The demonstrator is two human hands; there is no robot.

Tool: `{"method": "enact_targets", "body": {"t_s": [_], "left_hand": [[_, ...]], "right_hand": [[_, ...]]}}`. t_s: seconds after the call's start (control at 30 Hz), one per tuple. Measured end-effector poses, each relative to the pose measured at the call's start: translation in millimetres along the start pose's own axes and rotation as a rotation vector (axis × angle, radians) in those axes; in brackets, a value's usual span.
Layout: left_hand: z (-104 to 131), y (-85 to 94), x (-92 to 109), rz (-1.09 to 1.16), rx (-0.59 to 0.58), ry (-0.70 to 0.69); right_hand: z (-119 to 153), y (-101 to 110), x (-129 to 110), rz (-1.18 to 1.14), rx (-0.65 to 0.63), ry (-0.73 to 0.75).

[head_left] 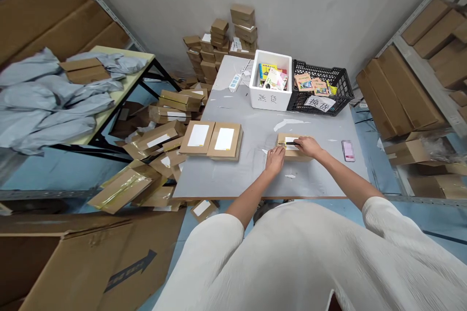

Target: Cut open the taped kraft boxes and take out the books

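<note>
A small cardboard box [298, 156] with a white label on top lies on the grey table in front of me. My left hand [275, 159] grips its left end, fingers bent against the near corner. Above the label, my right hand [307, 146] is closed around a slim black tool [291, 143] that looks like a box cutter, its tip pointing left. The fine detail of the tip is too small to make out. To the left sit two neat stacks of flat labelled cardboard packages [197, 137], side by side.
A white foam box [272, 101] and a black plastic crate [321, 107], both holding books, stand at the table's back. A phone [348, 150] lies at right. Parcels [146, 138] heap up left of the table [255, 182]. Grey bags [32, 102] cover a side table.
</note>
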State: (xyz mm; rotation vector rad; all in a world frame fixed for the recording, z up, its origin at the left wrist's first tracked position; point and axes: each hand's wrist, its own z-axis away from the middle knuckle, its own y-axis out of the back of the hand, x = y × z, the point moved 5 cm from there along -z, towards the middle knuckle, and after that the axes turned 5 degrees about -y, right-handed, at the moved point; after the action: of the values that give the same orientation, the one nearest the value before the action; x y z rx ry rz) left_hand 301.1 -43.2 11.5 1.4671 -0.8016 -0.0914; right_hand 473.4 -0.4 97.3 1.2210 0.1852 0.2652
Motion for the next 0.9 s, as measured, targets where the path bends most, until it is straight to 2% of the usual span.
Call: {"method": "enact_targets", "body": {"t_s": [0.4, 0.67, 0.9], "left_hand": [[-1, 1.0, 1, -0.051, -0.043, 0.009], [-11, 0.9, 5, -0.108, -0.069, 0.077], [-16, 0.0, 4, -0.124, -0.097, 0.107]], "right_hand": [[5, -2, 21, 0.023, 0.013, 0.014], [6, -6, 33, 0.009, -0.001, -0.016], [13, -10, 60, -0.009, 0.002, -0.038]]}}
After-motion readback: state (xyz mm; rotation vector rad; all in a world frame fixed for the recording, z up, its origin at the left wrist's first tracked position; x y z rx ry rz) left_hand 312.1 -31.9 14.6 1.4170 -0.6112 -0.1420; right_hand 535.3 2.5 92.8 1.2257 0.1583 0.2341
